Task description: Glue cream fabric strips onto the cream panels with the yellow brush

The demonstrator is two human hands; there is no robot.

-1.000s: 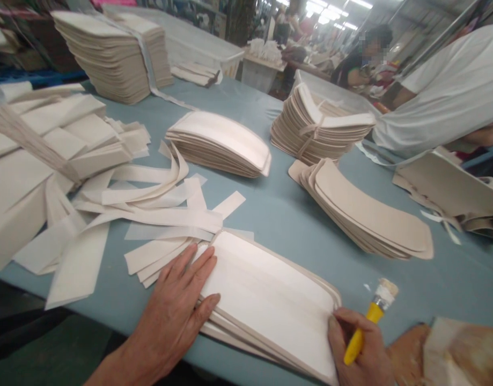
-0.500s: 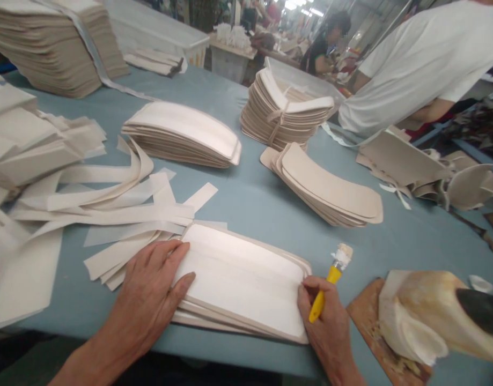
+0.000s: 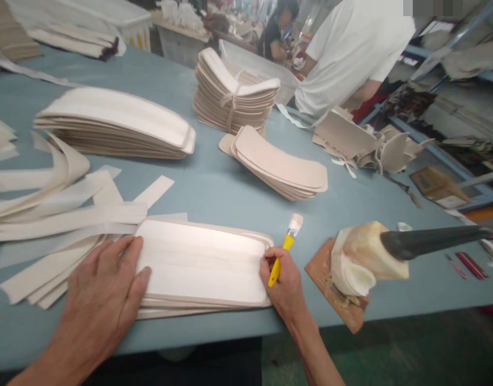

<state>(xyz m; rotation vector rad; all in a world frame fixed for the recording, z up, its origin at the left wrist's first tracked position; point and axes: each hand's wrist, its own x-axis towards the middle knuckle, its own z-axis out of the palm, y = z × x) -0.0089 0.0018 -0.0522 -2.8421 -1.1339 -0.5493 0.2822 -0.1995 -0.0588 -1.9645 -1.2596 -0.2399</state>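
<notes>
A small stack of beige panels with a white-faced top panel [image 3: 201,262] lies at the table's near side. My left hand [image 3: 105,289] rests over its left end, fingers extended and thumb apart on the white face. At the opposite end, my right hand [image 3: 284,276] has its fingers curled around a yellow-handled paintbrush [image 3: 287,242], whose whitish bristles point up and away. Those fingertips also touch the panel's right edge. To the right of this hand stands a glue-crusted pot [image 3: 353,260] with a dark handle [image 3: 435,241], on a brown board [image 3: 322,262].
Loose pale strips [image 3: 69,220] lie left of the panels. Behind are a white-topped panel stack [image 3: 117,115], a curved beige stack [image 3: 282,161] and a tied bundle [image 3: 234,102]. Scraps [image 3: 351,139] lie at the back right, near a person in a white shirt [image 3: 346,59].
The view has swung right, so the table's contents sit further left and more of the right side shows. Both hands remain at the panel's ends, the brush still in the right.
</notes>
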